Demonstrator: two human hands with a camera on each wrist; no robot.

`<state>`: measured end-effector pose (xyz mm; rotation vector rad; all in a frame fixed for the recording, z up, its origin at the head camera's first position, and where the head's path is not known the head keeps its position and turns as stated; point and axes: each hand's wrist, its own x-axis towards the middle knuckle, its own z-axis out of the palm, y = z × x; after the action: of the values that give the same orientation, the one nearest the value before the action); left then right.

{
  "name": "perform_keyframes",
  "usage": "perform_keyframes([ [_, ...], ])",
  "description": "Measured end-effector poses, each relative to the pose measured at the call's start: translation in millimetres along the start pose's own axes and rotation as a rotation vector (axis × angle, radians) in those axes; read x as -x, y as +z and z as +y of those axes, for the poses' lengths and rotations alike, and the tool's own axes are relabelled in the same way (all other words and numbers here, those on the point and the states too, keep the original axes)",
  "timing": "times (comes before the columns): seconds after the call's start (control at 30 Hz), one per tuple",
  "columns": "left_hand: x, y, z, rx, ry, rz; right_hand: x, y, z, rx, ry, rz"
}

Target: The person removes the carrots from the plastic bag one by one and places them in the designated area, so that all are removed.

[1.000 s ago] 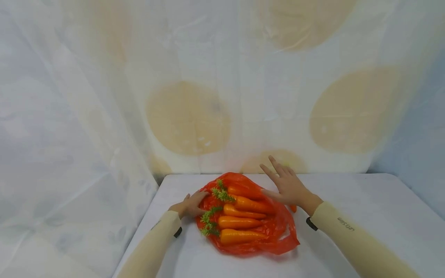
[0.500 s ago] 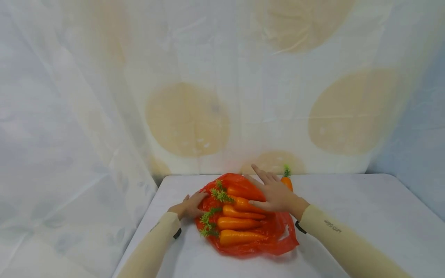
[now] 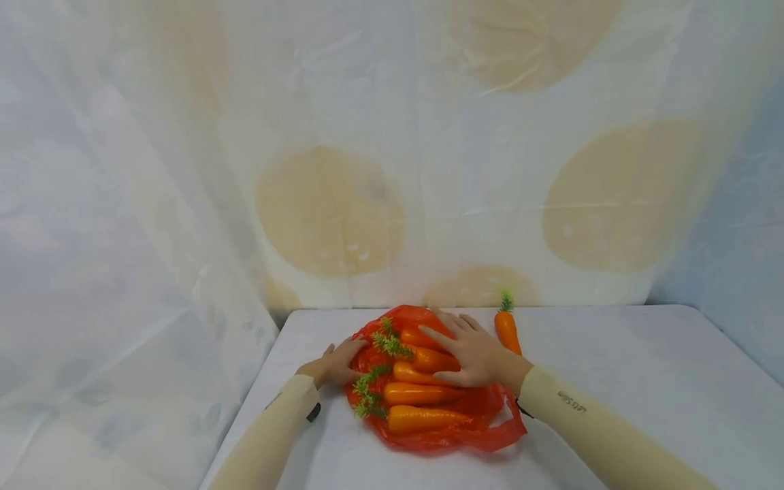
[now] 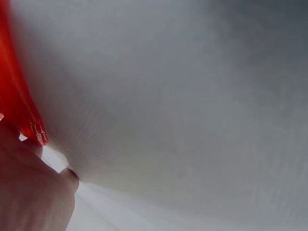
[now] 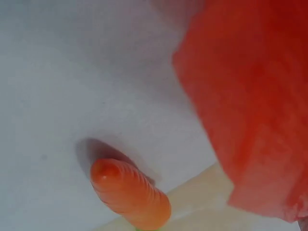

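Observation:
Several orange carrots (image 3: 421, 393) with green tops lie side by side on a red plastic bag (image 3: 496, 435), mostly pointing right. At the bag's left edge my left hand (image 3: 332, 366) rests, fingers and thumb apart against the plastic. The left wrist view has part of that hand (image 4: 33, 192) touching the red bag (image 4: 13, 86). Fingers spread, my right hand (image 3: 480, 350) lies over the tips of the farther carrots and covers them. One loose carrot (image 3: 507, 332) lies outside the bag, just beyond the right wrist; the right wrist view also catches this carrot (image 5: 132, 192).
Everything lies on a white-covered table (image 3: 618, 381) with a rounded far right corner. A pale sheet with tan circles (image 3: 331, 211) hangs behind it, and light sheets (image 3: 110, 286) close off the sides.
My right hand has moved left and down from above the loose carrot onto the carrots on the bag, uncovering the loose one. My left hand and the bag have stayed put.

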<state>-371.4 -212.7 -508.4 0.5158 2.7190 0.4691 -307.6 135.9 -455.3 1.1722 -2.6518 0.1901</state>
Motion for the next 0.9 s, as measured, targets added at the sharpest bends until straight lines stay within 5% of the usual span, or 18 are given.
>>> perform_keyframes([
  [0.3, -2.1, 1.7, -0.2, -0.001, -0.014, 0.003, 1.8, 12, -5, -0.014, 0.011, -0.033],
  [0.7, 3.9, -2.3, 3.4, -0.008, 0.013, -0.002, 0.1, 20, -10, 0.086, -0.113, 0.002],
  [0.9, 5.1, -1.8, 6.4, 0.008, 0.015, 0.001, -2.0, 18, -17, -0.036, -0.023, -0.085],
])
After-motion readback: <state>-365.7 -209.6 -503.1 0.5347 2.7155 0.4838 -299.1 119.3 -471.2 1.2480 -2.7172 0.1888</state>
